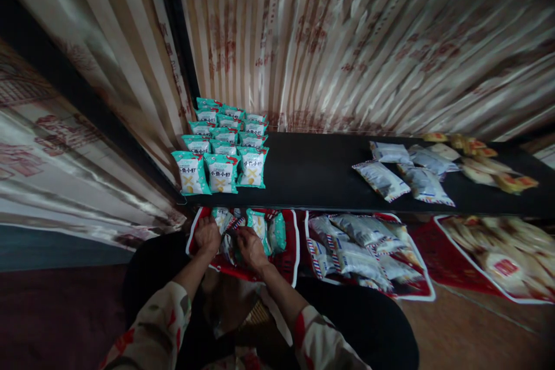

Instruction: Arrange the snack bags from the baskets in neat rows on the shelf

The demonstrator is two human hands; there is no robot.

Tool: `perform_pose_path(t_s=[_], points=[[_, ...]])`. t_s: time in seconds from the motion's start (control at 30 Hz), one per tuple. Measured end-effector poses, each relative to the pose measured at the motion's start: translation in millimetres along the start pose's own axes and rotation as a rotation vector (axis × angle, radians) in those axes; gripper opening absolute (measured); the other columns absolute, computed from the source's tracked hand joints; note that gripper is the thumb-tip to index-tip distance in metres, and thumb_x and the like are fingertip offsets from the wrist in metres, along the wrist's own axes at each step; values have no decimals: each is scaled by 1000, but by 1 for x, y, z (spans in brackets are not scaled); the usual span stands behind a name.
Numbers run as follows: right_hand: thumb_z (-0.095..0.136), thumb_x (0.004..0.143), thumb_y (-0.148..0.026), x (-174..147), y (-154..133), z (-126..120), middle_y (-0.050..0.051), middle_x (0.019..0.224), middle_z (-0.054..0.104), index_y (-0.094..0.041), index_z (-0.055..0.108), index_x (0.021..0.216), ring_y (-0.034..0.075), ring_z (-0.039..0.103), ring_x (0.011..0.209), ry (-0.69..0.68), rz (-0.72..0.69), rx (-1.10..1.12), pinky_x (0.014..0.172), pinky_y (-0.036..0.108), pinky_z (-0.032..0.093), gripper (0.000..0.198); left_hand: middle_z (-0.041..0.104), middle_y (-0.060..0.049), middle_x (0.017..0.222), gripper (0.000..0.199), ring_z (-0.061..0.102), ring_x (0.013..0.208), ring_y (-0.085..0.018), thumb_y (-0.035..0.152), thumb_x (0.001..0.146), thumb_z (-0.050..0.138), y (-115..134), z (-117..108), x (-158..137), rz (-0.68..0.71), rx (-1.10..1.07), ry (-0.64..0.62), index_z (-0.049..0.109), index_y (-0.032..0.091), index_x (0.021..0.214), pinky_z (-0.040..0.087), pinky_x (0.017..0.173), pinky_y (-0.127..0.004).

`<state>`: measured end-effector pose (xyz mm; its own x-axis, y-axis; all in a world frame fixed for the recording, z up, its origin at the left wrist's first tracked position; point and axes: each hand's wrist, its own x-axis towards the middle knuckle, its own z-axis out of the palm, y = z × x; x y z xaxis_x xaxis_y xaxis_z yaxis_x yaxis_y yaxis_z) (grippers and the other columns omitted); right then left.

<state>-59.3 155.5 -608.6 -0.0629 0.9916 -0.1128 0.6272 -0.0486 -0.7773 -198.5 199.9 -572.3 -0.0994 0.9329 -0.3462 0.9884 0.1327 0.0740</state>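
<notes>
Both my hands reach down into a red basket (289,254) on the floor below a black shelf (321,170). My left hand (207,235) rests on a teal snack packet (222,218) at the basket's left end. My right hand (250,247) lies over the packets in the middle, beside further teal packets (269,231); whether either hand grips a packet is hidden in the dim light. On the shelf's left end stand rows of the same teal packets (223,147), upright and facing me.
Silver snack packets (401,170) lie loose on the shelf's right half, with yellow-orange packets (485,162) at the far right. A second red basket (427,289) holds silver packets and a third (442,254) holds pale ones. Striped curtains hang behind and to the left.
</notes>
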Motion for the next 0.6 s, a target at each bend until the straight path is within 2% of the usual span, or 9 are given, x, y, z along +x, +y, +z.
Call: perform_pose_path(t_s=[0.13, 0.23, 0.33, 0.43, 0.5, 0.6], points=[[45, 80, -16, 0, -2, -8, 11, 102, 66, -16, 67, 94, 20, 60, 100, 75, 36, 95, 93, 34, 45, 26, 61, -15, 112, 34, 51, 112, -28, 25, 85, 42, -1, -19, -15, 26, -9, 156, 58, 11, 113, 39, 95, -38], [49, 82, -27, -3, -8, -19, 7, 93, 69, -18, 66, 94, 19, 63, 89, 47, 129, 261, 85, 33, 48, 23, 62, -14, 113, 38, 53, 111, -28, 32, 83, 48, -6, -33, -27, 1, -132, 218, 58, 13, 114, 40, 94, -39], [50, 82, -46, -10, -22, -28, 3, 84, 69, -18, 65, 97, 18, 63, 77, -106, 237, 485, 70, 29, 50, 35, 63, -11, 116, 40, 59, 105, -25, 39, 81, 51, -12, -39, -38, -108, -356, 67, 57, 18, 114, 45, 85, -34], [54, 78, -56, -19, -37, -35, 3, 83, 68, -16, 66, 91, 19, 63, 79, -195, 263, 531, 68, 29, 49, 43, 65, -9, 113, 41, 62, 100, -21, 40, 81, 53, -12, -34, -51, -116, -555, -57, 56, 18, 115, 46, 81, -29], [59, 74, -57, -27, -43, -40, 6, 87, 69, -15, 66, 90, 21, 63, 84, -185, 286, 502, 73, 31, 49, 45, 65, -10, 113, 42, 62, 102, -20, 39, 80, 54, -8, -27, -62, -64, -634, -43, 55, 15, 114, 46, 84, -28], [66, 68, -56, -43, -43, -52, 12, 105, 66, -12, 63, 102, 26, 60, 101, -96, 437, 505, 84, 35, 47, 56, 65, -11, 112, 42, 62, 101, -21, 35, 78, 57, 2, -17, -77, -4, -734, -27, 54, 14, 114, 46, 87, -30]])
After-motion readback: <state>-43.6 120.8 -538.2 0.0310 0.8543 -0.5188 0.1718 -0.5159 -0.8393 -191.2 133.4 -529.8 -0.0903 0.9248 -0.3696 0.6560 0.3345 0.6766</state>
